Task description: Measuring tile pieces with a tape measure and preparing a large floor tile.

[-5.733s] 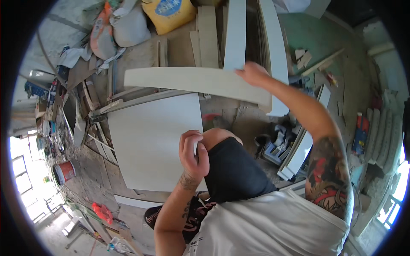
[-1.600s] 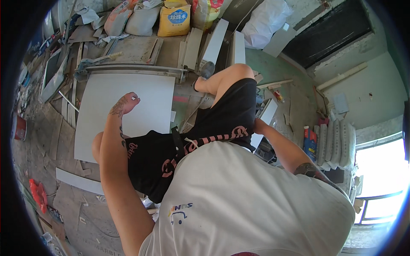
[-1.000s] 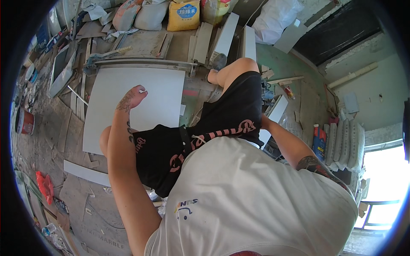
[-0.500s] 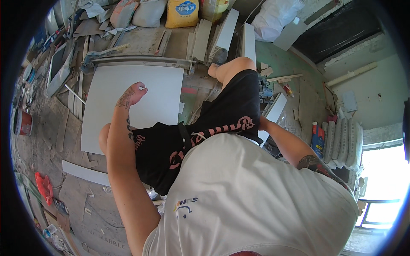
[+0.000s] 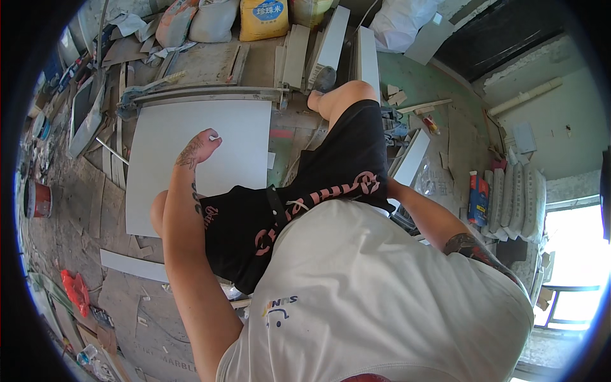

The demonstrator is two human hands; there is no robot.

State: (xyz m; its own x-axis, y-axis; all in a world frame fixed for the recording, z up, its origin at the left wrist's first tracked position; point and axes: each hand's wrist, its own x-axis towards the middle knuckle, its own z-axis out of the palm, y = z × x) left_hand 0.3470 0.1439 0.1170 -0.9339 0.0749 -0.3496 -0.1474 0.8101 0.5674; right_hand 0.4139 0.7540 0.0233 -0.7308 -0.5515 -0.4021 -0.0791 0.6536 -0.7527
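My left hand is closed, with a small white piece showing between its fingers. It is over a large flat white panel on the floor, left of my bent leg. I cannot tell whether the hand touches the panel. Along the panel's far edge runs a long metal rail tool, perhaps a tile cutter. My right hand is down beside my right thigh, next to a narrow white strip. My shorts and body hide most of it, its fingers included.
Filled sacks stand along the far side, with long pale strips before them. A red bucket is at far left, with a red plastic bag nearer me. More stacked bags are at right. Scraps litter the floor.
The whole view has shifted and turned slightly. My left hand stays over the white panel, its white piece still between the fingers. My right arm is nearly unchanged.
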